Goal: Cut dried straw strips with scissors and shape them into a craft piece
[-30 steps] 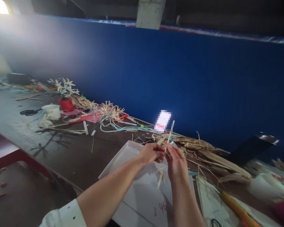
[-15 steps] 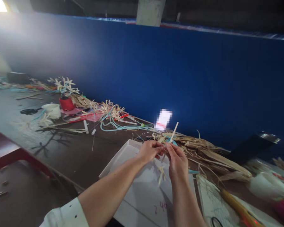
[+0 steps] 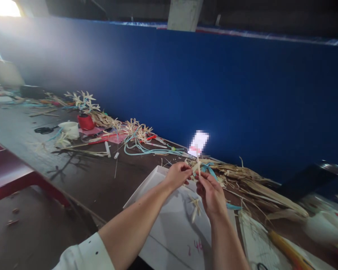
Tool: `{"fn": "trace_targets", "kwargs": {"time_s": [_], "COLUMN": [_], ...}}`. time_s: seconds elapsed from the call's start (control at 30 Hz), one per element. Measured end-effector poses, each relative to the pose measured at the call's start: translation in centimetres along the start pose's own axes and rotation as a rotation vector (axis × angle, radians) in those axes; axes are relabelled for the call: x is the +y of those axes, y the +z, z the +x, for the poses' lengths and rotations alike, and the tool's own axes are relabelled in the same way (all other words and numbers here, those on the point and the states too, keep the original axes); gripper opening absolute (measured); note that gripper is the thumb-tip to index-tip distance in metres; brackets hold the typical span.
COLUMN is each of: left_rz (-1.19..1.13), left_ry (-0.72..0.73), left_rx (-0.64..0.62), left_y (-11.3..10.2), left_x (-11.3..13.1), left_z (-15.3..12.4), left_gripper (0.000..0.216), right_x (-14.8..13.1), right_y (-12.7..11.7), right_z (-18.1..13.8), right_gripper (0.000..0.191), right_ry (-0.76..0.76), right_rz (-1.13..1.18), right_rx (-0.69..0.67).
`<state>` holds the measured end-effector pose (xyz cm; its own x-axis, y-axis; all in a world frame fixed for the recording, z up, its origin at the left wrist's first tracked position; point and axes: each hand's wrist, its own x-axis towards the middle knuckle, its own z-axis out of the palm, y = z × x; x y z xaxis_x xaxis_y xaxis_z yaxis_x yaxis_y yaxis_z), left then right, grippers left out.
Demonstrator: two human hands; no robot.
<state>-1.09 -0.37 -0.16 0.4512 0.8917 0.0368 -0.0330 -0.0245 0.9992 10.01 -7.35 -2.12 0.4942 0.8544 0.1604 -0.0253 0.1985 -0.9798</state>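
Both my hands meet above a white tray on the dark table. My left hand is closed, pinching a thin pale straw strip that points upward. My right hand is closed too, fingers pinched on the same strip just beside the left hand. A small straw star shape lies in the tray just below my hands.
A pile of dried husks lies right of the hands along the blue wall. Farther left are straw flowers, blue cords, a red pot, a white cup and black scissors. A red bench stands at the left.
The strip between my fingers has swung from leaning right to nearly upright and looks shorter above my hands. The view has shifted a little to the left; my hands stay together.
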Motion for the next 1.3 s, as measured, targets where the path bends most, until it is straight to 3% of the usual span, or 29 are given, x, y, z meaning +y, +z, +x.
{"fn": "trace_targets", "kwargs": {"time_s": [0.1,0.23,0.37,0.57,0.8,1.03,1.17,1.3], "left_rz": [0.090,0.165,0.230,0.273,0.317,0.230,0.399,0.421], "left_ry": [0.041,0.108,0.134,0.134,0.168,0.064,0.215,0.378], "left_rx": [-0.031,-0.058,-0.065,-0.121,-0.087,-0.166,-0.170,-0.141], "left_y": [-0.1,-0.3,-0.5,-0.6,-0.6,-0.6,-0.7,-0.5], "left_x": [0.0,-0.5,-1.0,-1.1,-1.1,-1.0,-1.0,-0.9], "left_z": [-0.1,0.2,0.4,0.3,0.3,0.2,0.2,0.2], "left_gripper": [0.016,0.023,0.024,0.026,0.029,0.037,0.045,0.040], "right_x": [-0.3,-0.9,-0.8,-0.2,-0.3,-0.3,-0.6,-0.7], "right_y": [-0.2,-0.4,-0.4,-0.1,0.0,-0.3,-0.1,0.0], "right_z": [-0.1,-0.2,-0.2,-0.1,0.0,0.2,0.0,-0.1], "right_gripper": [0.036,0.048,0.051,0.043,0.041,0.040,0.039,0.037], "right_ry": [0.076,0.068,0.046,0.088,0.167,0.143,0.145,0.139], "right_rz": [-0.095,-0.206,-0.100,0.029,0.058,0.077,0.121,0.100], "right_rx": [0.009,0.041,0.017,-0.132,-0.065,-0.002,-0.012,-0.023]}}
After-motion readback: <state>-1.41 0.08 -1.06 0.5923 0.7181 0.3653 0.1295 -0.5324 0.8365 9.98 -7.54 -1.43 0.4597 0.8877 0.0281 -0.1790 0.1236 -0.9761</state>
